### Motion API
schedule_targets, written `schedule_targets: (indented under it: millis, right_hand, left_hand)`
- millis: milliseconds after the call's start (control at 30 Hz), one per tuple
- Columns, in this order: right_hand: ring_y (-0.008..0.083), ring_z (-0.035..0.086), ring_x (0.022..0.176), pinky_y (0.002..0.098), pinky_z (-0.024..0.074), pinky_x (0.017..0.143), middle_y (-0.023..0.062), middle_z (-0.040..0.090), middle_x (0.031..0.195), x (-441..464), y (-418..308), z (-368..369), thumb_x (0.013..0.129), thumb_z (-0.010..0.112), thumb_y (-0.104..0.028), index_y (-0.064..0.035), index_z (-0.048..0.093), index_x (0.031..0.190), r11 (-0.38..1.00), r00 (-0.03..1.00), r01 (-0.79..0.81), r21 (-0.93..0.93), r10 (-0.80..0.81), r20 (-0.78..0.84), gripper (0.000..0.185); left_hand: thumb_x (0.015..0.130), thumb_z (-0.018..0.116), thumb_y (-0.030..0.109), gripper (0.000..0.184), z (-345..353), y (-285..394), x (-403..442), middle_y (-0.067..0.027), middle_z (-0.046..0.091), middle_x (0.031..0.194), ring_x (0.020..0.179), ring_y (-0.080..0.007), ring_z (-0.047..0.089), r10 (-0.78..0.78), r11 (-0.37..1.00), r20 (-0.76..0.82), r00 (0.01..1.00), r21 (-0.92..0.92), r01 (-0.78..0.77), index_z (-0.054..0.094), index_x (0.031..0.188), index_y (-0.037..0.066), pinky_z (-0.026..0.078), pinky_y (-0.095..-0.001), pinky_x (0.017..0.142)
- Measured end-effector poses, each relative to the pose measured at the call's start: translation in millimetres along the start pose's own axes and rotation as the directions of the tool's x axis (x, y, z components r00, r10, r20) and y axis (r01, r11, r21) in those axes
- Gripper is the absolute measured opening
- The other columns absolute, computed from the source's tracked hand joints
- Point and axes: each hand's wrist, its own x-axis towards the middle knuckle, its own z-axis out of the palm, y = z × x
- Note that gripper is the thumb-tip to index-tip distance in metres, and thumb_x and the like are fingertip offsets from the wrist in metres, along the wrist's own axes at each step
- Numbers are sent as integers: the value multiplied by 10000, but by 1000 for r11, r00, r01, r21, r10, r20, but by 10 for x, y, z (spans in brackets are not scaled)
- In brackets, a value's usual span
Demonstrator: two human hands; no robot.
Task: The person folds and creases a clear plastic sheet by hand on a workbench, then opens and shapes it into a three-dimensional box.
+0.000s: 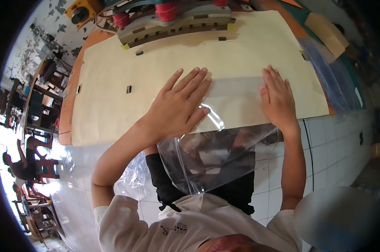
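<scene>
My left hand (179, 103) lies palm down, fingers apart, on the left part of a clear plastic sheet (234, 98). My right hand (279, 100) rests flat at the sheet's right side, its fingers stretched out and close together. Between the hands the plastic lies over a cream-coloured table cover (110, 113). Its near part hangs past the table edge above my lap, with glare and creases on it. Whether the plastic is a single sheet or a bag I cannot tell.
A machine with a long slotted bar (179, 31) and red cylinders (166, 11) stands at the far edge. Small dark blocks (129, 89) sit on the cover. More clear plastic (330, 80) lies at right, by a cardboard piece (326, 35). A person (24, 161) sits far left.
</scene>
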Motion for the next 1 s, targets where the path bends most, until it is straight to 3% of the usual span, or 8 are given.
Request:
schedule_targets:
  millis: [33, 467, 567, 633, 867, 967, 1000]
  right_hand:
    - [328, 395, 1464, 533, 270, 1205, 181, 445, 1558, -10, 4, 8, 1051, 446, -286, -26, 492, 1458, 1000, 1000, 8, 3, -8, -6, 485]
    - [329, 373, 1478, 521, 240, 1222, 168, 435, 1568, 11, -57, -48, 1060, 419, -294, -29, 464, 1483, 998, 997, -59, -10, 59, 56, 502]
    - [334, 372, 1479, 529, 235, 1222, 162, 436, 1570, 2, -50, -48, 1057, 436, -285, -42, 459, 1489, 998, 995, -70, 4, 70, 65, 496]
    - [338, 373, 1477, 536, 232, 1221, 156, 440, 1568, 1, -47, -48, 1053, 457, -273, -56, 464, 1489, 997, 996, -71, 8, 71, 46, 487]
    - [348, 369, 1478, 542, 234, 1219, 142, 432, 1576, 10, -56, -65, 1055, 462, -273, -67, 466, 1490, 997, 996, -77, 12, 77, 37, 482]
    - [340, 361, 1482, 548, 245, 1213, 154, 427, 1575, 29, -82, -122, 1037, 501, -265, -37, 488, 1465, 997, 995, -76, -4, 76, 60, 485]
    - [336, 367, 1479, 548, 246, 1211, 153, 428, 1573, 52, -129, -190, 1046, 488, -275, -31, 465, 1481, 988, 999, 12, -154, -3, 54, 500]
  left_hand:
    - [1016, 456, 394, 643, 23, -23, -2, -215, 371, 1595, 1507, -354, 311, -14, 1000, 50, 999, 7, 14, 417, 1520, -2, 188, -502, 1243]
    - [1013, 489, 414, 684, 115, -127, -91, -261, 343, 1594, 1490, -414, 315, -89, 991, 104, 991, -94, 99, 364, 1541, -2, 218, -503, 1232]
    - [1009, 501, 413, 698, 129, -126, -93, -270, 336, 1593, 1491, -416, 314, -98, 989, 109, 989, -103, 109, 358, 1537, -21, 227, -505, 1229]
    - [1006, 503, 456, 722, 148, -132, -87, -298, 410, 1534, 1451, -426, 380, -97, 992, 60, 993, -69, 102, 411, 1478, -82, 273, -499, 1210]
    - [996, 521, 460, 752, 158, -130, -80, -310, 403, 1534, 1451, -428, 382, -106, 991, 44, 993, -78, 109, 401, 1475, -107, 270, -493, 1214]
    - [998, 523, 426, 751, 175, -127, -92, -291, 328, 1589, 1495, -425, 303, -118, 986, 81, 990, -112, 126, 343, 1518, -86, 234, -511, 1224]
    - [997, 520, 436, 745, 183, -128, -92, -301, 364, 1563, 1473, -429, 342, -108, 990, 59, 992, -85, 113, 371, 1496, -97, 252, -503, 1219]
